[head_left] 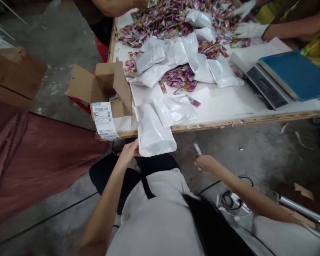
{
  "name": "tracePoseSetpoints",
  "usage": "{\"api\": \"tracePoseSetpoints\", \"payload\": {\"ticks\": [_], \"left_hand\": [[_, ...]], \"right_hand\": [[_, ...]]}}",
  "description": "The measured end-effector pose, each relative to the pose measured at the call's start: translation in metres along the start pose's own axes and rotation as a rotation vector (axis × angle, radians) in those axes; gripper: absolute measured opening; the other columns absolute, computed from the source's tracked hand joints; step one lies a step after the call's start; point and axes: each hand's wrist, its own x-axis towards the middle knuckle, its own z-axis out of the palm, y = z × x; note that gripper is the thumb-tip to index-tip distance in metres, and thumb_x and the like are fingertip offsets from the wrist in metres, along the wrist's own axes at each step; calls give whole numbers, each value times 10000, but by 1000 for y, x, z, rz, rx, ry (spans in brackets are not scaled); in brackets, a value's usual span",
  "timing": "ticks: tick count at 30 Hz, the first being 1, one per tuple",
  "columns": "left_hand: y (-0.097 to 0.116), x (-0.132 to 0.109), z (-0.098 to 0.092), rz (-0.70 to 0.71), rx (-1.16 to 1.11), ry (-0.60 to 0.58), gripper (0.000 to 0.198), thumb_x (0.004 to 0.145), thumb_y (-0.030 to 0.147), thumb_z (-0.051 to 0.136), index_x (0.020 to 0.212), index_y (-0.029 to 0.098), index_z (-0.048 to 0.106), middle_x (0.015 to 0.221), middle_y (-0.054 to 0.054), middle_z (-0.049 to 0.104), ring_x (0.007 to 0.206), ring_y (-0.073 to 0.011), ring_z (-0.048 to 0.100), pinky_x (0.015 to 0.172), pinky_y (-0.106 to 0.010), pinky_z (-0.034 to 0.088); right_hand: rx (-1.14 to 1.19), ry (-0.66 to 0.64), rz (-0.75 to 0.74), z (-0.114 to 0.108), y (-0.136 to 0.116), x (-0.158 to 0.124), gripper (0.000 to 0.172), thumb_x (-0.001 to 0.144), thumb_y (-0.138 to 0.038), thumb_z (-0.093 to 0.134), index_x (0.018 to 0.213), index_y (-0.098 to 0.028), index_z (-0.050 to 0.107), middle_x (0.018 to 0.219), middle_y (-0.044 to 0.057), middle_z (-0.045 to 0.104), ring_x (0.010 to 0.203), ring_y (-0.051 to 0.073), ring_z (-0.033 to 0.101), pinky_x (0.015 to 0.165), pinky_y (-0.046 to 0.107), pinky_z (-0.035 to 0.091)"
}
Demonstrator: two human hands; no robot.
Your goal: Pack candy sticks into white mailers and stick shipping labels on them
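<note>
A white padded pouch [155,133] hangs partly over the table's front edge. My left hand [130,152] grips its left side, the fingers partly hidden under it. Away from the table, over the floor to the right, my right hand [206,163] is closed on a thin white strip [197,149] that sticks up from the fingers. Another bubble-textured pouch [174,110] lies on the tabletop right behind the first. Farther back, several filled white pouches [173,53] lie heaped on small colourful packets [180,76].
An open cardboard box [102,83] stands at the table's left corner, with a printed label sheet [105,119] at its front. A scale with a blue top [296,74] sits on the right. Across the table, a person's gloved hands [250,30] are among the packets. Cables [229,199] lie on the floor.
</note>
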Motion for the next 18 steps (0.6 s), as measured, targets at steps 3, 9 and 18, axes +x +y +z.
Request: {"api": "tracePoseSetpoints", "payload": {"ticks": [3,9,18], "left_hand": [[2,-1,-15,338,288,204,490,907,496,551,1236,143,629,1145,-161,736,1000,-282,721,894,-426,579],[13,23,-13,1032,927,-213,349,917,207,526,1237,211,665,1447,-152,581,1421,-276,458,1222,-543,249],[-3,21,-28,939,742,-368,259,922,332,528,1003,236,754,1209,-104,740,1228,-248,640,1150,-490,391]], "right_hand": [[-11,274,103,-9,11,5,156,896,-181,596,1006,-166,706,1024,146,670,918,257,673,761,336,530],[-44,660,-435,-63,-29,77,534,917,-87,467,1442,-174,510,1467,159,521,1395,283,436,1187,552,320],[202,616,-623,-43,-30,90,396,944,-163,400,1185,-179,713,1215,111,708,1201,216,613,1073,423,455]]}}
